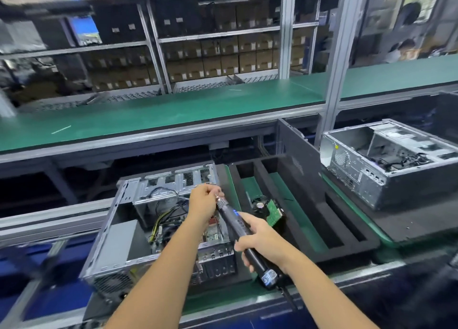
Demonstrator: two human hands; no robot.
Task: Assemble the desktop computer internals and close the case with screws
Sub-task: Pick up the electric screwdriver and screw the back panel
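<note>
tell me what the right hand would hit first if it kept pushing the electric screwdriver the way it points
Probably the left hand: the right hand aims the electric screwdriver up-left, and its tip sits at the left fingertips, which seem to pinch something small there. Beyond lies the open computer case, though depth is unclear.

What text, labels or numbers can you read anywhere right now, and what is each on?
None can be read.
Label on the electric screwdriver base: blurred.
White labels on the shelf boxes: too small.
Yellow sticker on the second computer case: no legible text.
</note>
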